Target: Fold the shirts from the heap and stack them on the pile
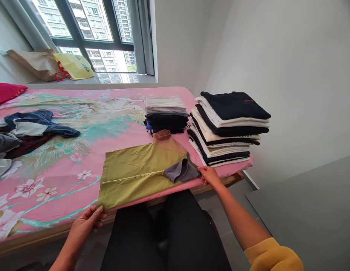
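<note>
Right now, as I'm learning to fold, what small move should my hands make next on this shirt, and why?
Probably lift the near edge and fold it toward the tan collar: your left hand and right hand both grip that edge of the olive shirt, and the grey sleeve lies folded in.

Soft mustard-yellow sleeve (272, 256) on the right arm, ending near the elbow; loose black trousers (163, 233) over both legs; bare left forearm (66, 252), bare left hand (84, 222), bare right hand (209, 175).
</note>
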### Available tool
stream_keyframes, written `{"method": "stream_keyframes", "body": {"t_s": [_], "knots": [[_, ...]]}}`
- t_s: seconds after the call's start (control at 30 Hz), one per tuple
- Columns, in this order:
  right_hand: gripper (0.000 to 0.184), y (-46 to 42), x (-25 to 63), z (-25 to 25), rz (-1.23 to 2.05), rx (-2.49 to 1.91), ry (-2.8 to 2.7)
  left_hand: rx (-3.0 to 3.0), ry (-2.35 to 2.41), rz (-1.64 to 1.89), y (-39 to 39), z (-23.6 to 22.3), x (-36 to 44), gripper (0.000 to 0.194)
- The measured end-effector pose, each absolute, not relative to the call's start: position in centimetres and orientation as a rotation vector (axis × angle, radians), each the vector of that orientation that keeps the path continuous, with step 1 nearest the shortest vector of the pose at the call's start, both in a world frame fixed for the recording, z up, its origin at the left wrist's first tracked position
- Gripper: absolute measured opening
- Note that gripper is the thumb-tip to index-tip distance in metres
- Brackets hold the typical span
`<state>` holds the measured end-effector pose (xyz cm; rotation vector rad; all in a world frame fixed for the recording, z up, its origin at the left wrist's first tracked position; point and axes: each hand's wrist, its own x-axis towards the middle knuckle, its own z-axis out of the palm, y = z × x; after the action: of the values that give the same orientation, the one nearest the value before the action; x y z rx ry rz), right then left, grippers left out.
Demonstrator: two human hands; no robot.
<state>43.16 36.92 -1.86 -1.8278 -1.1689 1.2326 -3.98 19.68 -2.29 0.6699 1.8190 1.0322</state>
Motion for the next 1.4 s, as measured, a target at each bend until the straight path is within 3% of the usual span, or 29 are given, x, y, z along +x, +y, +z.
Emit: {"method": "stream_keyframes", "body": {"t_s": [0.27,0.5,0.7,0.87,1.0,1.23,1.4], "knots": [[0.029,35.9,43.5,-2.4,1.242,-1.803,-1.278,0.719,1.758,1.185,18.6,-0.9,-2.5,0.050],[0.046,33.5,43.7,-2.7,1.029,-1.724,-1.246,0.941,2.061,1.319,19.0,-0.2,-3.4,0.046],[0.037,32.0,42.8,-1.2,0.832,-1.626,-1.575,1.723,2.300,0.891,23.6,1.1,-4.9,0.043],[0.036,32.8,42.1,-0.1,0.875,-1.694,-1.784,1.852,2.318,0.495,28.0,1.7,-5.5,0.036],[0.037,33.8,42.3,0.1,0.987,-1.783,-1.743,1.794,2.228,0.477,29.2,2.7,-5.4,0.027],[0.027,35.0,42.5,0.9,1.469,-1.857,-1.489,1.032,1.818,0.616,27.8,4.4,-4.7,0.041],[0.035,35.2,43.5,1.7,1.881,-1.509,-1.442,0.891,1.716,0.696,25.9,4.4,-4.9,0.042]]}}
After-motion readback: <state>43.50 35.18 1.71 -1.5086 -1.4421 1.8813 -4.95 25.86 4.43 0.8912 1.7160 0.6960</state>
